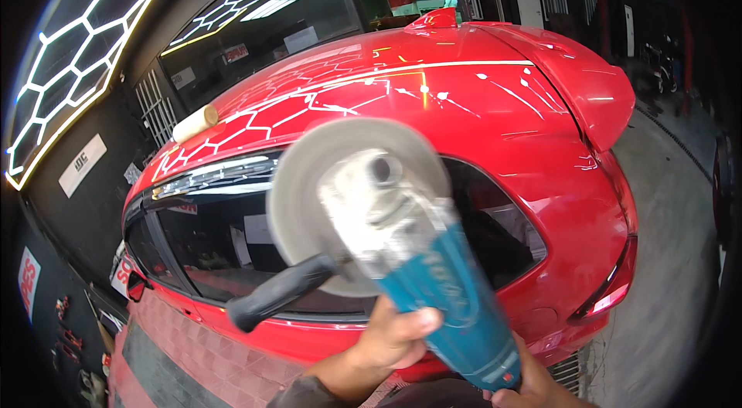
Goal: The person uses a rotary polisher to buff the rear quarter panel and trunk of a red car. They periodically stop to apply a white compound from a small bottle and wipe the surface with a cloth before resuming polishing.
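Note:
My left hand (393, 340) is closed round the teal body of a rotary polisher (448, 292), with the thumb lying on top. My right hand (533, 381) grips the tool's rear end at the lower edge. The polisher is raised in front of me, its silver head pointing up and left. Behind that head the round pale pad (290, 195) looks smeared by motion. A black side handle (282, 292) sticks out to the left, with no hand on it. Beyond the tool stands a red car (495, 114); I cannot tell whether the pad touches it.
A pale cylindrical bottle or roll (195, 124) lies on the car's roof edge. Dark side windows (224, 246) face me, and a rear spoiler (595, 95) juts out at the right. Red and grey tiles (193, 346) cover the floor at left. Hexagonal lamps (85, 29) glow above.

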Motion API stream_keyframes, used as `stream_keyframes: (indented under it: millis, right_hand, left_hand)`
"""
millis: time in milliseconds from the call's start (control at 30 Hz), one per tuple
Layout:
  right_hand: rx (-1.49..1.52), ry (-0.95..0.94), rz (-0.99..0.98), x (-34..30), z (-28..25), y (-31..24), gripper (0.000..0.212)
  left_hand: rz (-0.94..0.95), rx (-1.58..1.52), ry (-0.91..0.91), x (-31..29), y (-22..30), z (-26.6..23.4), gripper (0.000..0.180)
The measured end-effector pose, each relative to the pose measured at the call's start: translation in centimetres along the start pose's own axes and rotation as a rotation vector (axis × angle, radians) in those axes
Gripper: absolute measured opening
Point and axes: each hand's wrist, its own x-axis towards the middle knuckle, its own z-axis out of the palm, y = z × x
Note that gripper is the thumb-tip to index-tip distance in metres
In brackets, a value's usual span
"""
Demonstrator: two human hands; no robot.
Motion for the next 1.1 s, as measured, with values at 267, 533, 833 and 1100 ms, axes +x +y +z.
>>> stream_keyframes:
  millis: [267, 533, 833, 1100]
  right_hand:
    - [0.202, 0.408, 0.390, -9.0, -0.5, 0.6, 0.060]
    - [0.112, 0.258, 0.251, -4.6, 0.4, 0.0, 0.076]
    - [0.053, -0.122, 0.082, 3.9, 2.4, -4.5, 0.093]
    - [0.198, -0.022, 0.127, -0.2, 0.9, -1.6, 0.093]
  left_hand:
    - [-0.151, -0.069, -0.299, 4.7, -5.2, 4.5, 0.062]
    - [-0.021, -0.105, -0.105, 2.0, 0.5, 2.5, 0.058]
    - [0.274, 0.011, 0.123, -1.0, 6.1, -0.4, 0.092]
    - [0.021, 0.005, 0.014, -0.2, 1.5, 0.7, 0.085]
